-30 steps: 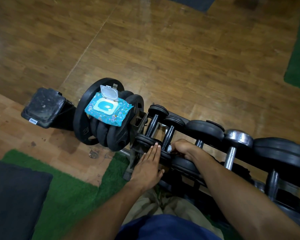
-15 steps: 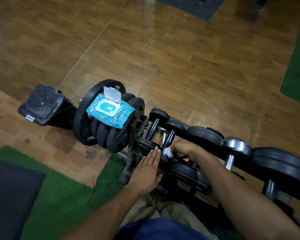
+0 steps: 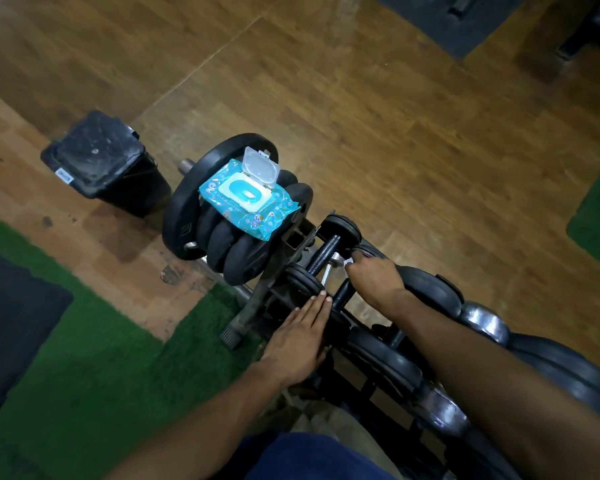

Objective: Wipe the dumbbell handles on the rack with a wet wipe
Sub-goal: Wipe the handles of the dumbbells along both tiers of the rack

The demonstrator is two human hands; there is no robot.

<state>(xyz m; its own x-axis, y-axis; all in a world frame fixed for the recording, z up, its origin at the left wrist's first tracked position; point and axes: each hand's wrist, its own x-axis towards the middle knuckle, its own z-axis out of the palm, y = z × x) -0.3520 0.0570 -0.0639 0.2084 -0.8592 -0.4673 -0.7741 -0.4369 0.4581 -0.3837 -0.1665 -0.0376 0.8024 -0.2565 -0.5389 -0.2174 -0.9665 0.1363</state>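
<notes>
While left hand (image 3: 300,336) rests flat, right hand (image 3: 373,278) grips dumbbell handle (image 3: 342,294)

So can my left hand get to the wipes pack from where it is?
Probably yes: the left hand lies flat and empty on the rack, and the wipes pack sits uncovered atop the weight plates, lid open.

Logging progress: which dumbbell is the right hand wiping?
The second dumbbell from the plate end of the rack. The right hand grips its handle with the wipe; the first dumbbell beside it is untouched, and the left hand rests flat nearby.
</notes>
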